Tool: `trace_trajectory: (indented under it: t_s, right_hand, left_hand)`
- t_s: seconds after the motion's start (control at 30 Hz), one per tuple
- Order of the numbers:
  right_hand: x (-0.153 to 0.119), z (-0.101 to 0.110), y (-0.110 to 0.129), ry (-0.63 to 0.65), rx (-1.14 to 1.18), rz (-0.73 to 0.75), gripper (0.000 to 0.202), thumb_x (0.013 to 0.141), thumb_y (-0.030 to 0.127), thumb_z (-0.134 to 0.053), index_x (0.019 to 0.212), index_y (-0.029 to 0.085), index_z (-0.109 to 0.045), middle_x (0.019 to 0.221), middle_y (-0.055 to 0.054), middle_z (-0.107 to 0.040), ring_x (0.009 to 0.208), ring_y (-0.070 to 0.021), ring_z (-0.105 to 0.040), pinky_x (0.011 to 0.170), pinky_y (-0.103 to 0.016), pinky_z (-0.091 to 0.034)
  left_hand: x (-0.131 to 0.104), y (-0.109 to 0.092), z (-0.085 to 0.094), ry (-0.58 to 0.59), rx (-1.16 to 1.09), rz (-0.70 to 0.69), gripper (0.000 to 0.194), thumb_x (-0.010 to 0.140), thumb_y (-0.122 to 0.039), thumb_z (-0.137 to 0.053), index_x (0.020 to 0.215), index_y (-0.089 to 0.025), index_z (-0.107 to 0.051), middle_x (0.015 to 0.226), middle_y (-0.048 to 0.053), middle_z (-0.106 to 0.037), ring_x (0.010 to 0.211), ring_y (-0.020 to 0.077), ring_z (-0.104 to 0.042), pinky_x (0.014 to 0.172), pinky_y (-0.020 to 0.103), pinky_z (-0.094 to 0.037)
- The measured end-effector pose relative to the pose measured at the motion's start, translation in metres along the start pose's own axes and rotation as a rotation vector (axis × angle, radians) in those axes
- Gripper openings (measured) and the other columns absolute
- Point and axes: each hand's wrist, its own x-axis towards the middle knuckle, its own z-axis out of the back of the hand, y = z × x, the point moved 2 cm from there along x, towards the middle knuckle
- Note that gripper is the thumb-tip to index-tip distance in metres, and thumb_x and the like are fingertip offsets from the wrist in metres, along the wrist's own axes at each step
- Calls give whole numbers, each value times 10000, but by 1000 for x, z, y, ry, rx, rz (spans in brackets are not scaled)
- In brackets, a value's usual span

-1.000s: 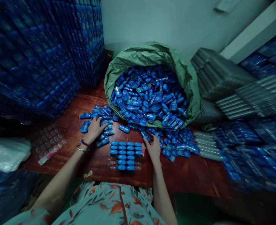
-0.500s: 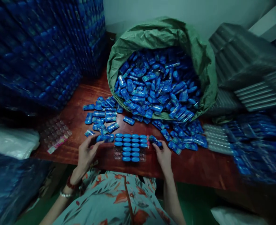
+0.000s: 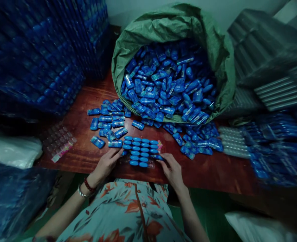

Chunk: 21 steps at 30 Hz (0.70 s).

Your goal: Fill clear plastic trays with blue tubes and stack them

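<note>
A clear blister tray [image 3: 151, 164] lies on the table in front of me, with rows of glossy blue oval pieces [image 3: 139, 148] in its cavities. At its left edge, my left hand [image 3: 108, 165] pinches a small blue oval packet [image 3: 124, 153], mostly hidden by the fingers. On the opposite side my right hand [image 3: 171, 168] grips another blue packet [image 3: 158, 157] at the tray's lower right cavities. Whether either packet is seated in a cavity I cannot tell. Loose blue packets [image 3: 115, 144] lie just beyond my left hand.
A large green sack [image 3: 128, 40] lies on its side, its mouth full of blue packets spilling onto the table [image 3: 88, 94]. Filled blue trays [image 3: 37, 57] are stacked at left. An unfilled clear tray [image 3: 59, 143] lies left; grey trays [image 3: 261, 50] are piled right.
Both hands have moved inward, bringing their blue packets from beside the tray to its lower left and right edges. The view has shifted slightly.
</note>
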Motion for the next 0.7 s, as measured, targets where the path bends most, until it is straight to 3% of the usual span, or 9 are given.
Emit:
trace_trajectory:
  t_s: [0.17,0.37,0.47,0.6,0.7]
  right_hand:
    - [6,-5,11,165,-324,239,281,932,143,-374,1118,180,-582,908,-74,-611,800,-155,-609,706,-252,-516]
    - [21,-16,29,367,-668,341,281,876,59,-398,1044,167,-596,856,-77,-587,751,-187,-557,664,-290,-475]
    - [35,-24,28,403,-716,339,270,863,54,-432,1034,175,-603,850,-77,-593,750,-190,-560,644,-282,-461]
    - [45,-23,19,332,-652,309,264,910,140,-420,1088,190,-607,902,-86,-623,770,-193,-584,682,-298,-469]
    - [40,-18,13,262,-543,297,274,939,287,-436,1141,216,-608,961,-82,-651,809,-188,-613,727,-304,-475]
  left_hand:
    - [14,0,10,140,168,-132,320,960,-171,-306,1152,-147,-561,892,82,-621,778,165,-565,667,285,-511]
    - [38,-9,3,354,302,-207,263,929,-120,-344,1050,-139,-577,935,97,-593,843,191,-539,719,313,-503]
    - [43,-2,-5,291,289,-185,317,920,-82,-320,1114,-144,-562,1015,114,-585,942,202,-540,796,344,-498]
    - [38,14,-5,122,199,-129,386,933,-121,-333,1259,-231,-509,1146,100,-559,1027,196,-536,830,340,-488]
    - [35,26,6,-65,126,55,358,939,-171,-366,1251,-240,-527,1137,96,-554,1017,185,-544,847,328,-477]
